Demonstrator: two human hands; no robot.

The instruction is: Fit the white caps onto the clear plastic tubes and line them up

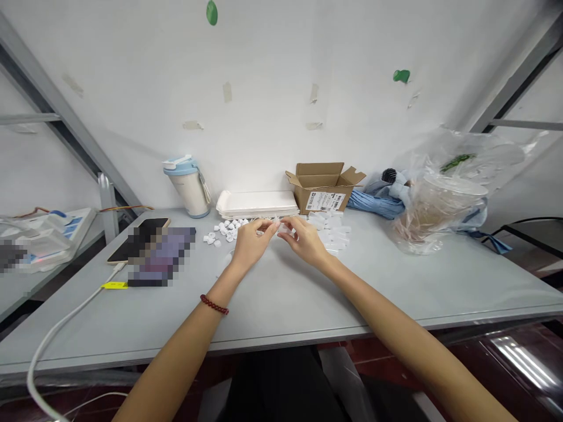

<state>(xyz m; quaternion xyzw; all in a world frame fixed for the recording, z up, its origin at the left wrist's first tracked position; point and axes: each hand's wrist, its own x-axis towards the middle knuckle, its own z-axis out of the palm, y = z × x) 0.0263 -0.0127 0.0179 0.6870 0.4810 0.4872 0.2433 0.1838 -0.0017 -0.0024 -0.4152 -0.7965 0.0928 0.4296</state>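
Note:
My left hand and my right hand meet at the fingertips over the middle of the table. A small translucent plastic tube shows between the fingers of my right hand, which is closed in a pinch. My left thumb and fingers are pressed together right beside it; whatever they hold is too small to name. Left of my hands lies a loose heap of small white plastic caps. Several clear plastic tubes are spread on the table just right of my right hand.
Behind my hands are a stack of white trays and an open cardboard box. A tumbler and a phone with a white cable are at left. A clear plastic bag and blue cloth lie at right.

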